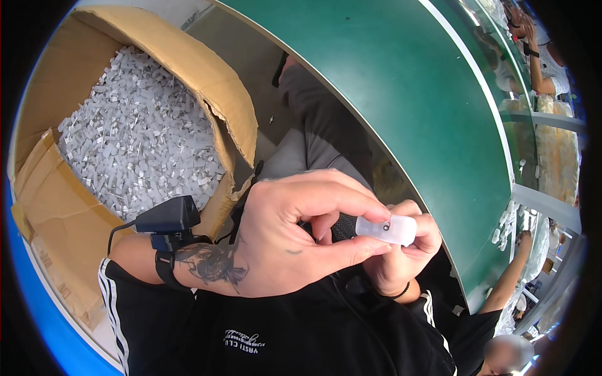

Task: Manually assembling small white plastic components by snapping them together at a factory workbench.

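A small translucent white plastic piece (401, 232) with rounded ends is held between both hands, just off the table's near edge. My left hand (282, 229) pinches its left part between thumb and forefinger. A small dark ring or hole shows on its face beside the left fingertips. My right hand (404, 257) has its fingers closed round the right end, partly hidden behind the piece. To the left, a large cardboard box (169, 47) stands open, filled with many small white plastic pieces (138, 135), some showing thin metal bits.
A curved-looking green table (401, 81) with a white line reaches across the upper right. At the right rim another person's arm (511, 269) extends over small white pieces and plastic bags. A further person's arm (536, 66) shows at the far right. My left wrist carries a black strapped device (169, 216).
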Demonstrator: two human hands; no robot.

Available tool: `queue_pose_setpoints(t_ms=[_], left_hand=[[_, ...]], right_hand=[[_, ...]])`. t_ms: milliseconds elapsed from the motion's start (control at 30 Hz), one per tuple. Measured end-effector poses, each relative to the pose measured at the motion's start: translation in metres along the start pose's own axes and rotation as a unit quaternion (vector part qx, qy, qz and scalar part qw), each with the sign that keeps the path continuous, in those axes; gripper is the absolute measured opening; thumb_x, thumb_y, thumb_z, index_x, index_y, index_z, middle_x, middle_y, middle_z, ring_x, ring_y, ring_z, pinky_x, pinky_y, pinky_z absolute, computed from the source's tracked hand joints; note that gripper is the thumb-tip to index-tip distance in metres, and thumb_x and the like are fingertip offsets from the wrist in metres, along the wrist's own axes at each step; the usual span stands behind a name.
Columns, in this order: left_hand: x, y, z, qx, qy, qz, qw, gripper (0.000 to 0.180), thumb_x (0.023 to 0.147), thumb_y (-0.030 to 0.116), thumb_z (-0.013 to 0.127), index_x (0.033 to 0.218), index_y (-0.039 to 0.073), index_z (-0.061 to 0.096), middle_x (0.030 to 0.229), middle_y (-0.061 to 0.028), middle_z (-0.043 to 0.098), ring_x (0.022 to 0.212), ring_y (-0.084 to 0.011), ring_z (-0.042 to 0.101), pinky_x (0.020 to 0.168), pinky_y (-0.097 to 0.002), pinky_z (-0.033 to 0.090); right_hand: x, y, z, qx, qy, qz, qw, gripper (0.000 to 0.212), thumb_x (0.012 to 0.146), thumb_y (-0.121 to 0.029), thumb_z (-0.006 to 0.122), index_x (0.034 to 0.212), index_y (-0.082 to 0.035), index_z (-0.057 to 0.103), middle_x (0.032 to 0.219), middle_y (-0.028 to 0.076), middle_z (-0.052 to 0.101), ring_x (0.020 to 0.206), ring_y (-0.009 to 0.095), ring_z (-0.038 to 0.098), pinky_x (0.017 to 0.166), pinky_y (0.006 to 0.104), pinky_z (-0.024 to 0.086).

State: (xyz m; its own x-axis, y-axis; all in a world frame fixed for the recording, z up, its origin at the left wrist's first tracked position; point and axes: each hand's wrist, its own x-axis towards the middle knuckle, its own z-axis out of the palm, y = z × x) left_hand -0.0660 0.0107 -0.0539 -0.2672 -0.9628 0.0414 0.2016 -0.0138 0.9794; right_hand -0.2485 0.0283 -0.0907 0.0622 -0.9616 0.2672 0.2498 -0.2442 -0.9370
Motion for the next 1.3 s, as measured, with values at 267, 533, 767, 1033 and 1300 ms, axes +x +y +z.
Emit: queue_pose_setpoints(t_ms=[267,533,767,1033,1300], left_hand=[[0.005,0.002,-0.007,0.019,-0.025,-0.051,0.998,0.032,0.067,-0.005,0.08,0.097,0.0,0.069,0.097,-0.0091,0.067,0.057,0.0011,0.043,0.048,-0.0147,0.033],[0.008,0.006,-0.007,0.037,-0.055,-0.07,0.995,0.032,0.068,-0.003,0.081,0.097,-0.001,0.068,0.095,-0.007,0.065,0.059,0.0007,0.044,0.05,-0.0139,0.035],[0.015,0.032,-0.044,0.119,-0.11,0.331,0.93,0.06,0.065,0.013,0.086,0.113,-0.007,0.056,0.105,-0.0091,0.06,0.074,-0.0178,0.06,0.057,-0.0239,0.049],[-0.071,0.114,-0.078,0.275,0.152,0.42,0.851,0.012,0.089,0.018,0.053,0.092,0.006,0.056,0.078,-0.0031,0.05,0.064,-0.0158,0.047,0.055,-0.0234,0.037],[-0.063,0.101,-0.125,0.37,0.257,0.259,0.855,0.042,0.086,0.041,0.065,0.095,-0.001,0.064,0.073,-0.0044,0.049,0.063,-0.0135,0.045,0.054,-0.0238,0.036]], right_hand=[[0.005,0.003,-0.006,-0.052,-0.029,-0.037,0.998,0.016,0.079,0.001,0.072,0.091,0.002,0.062,0.086,0.016,0.065,0.069,0.017,0.064,0.059,0.025,0.05],[0.006,-0.006,-0.013,-0.066,-0.062,0.02,0.996,0.016,0.08,0.001,0.071,0.092,0.003,0.062,0.087,0.016,0.065,0.071,0.016,0.063,0.061,0.0254,0.05],[0.067,-0.01,-0.043,0.052,0.103,0.123,0.986,0.017,0.087,-0.007,0.064,0.101,0.003,0.058,0.087,0.014,0.064,0.068,0.018,0.061,0.06,0.0288,0.051],[0.254,-0.026,-0.286,-0.07,0.164,0.161,0.971,0.008,0.092,-0.01,0.06,0.098,-0.004,0.062,0.076,-0.003,0.055,0.059,0.002,0.044,0.051,0.0161,0.037],[0.161,-0.04,-0.097,0.084,0.059,0.059,0.993,0.012,0.091,-0.013,0.062,0.099,-0.006,0.057,0.083,-0.001,0.059,0.066,0.008,0.052,0.059,0.0234,0.044]])
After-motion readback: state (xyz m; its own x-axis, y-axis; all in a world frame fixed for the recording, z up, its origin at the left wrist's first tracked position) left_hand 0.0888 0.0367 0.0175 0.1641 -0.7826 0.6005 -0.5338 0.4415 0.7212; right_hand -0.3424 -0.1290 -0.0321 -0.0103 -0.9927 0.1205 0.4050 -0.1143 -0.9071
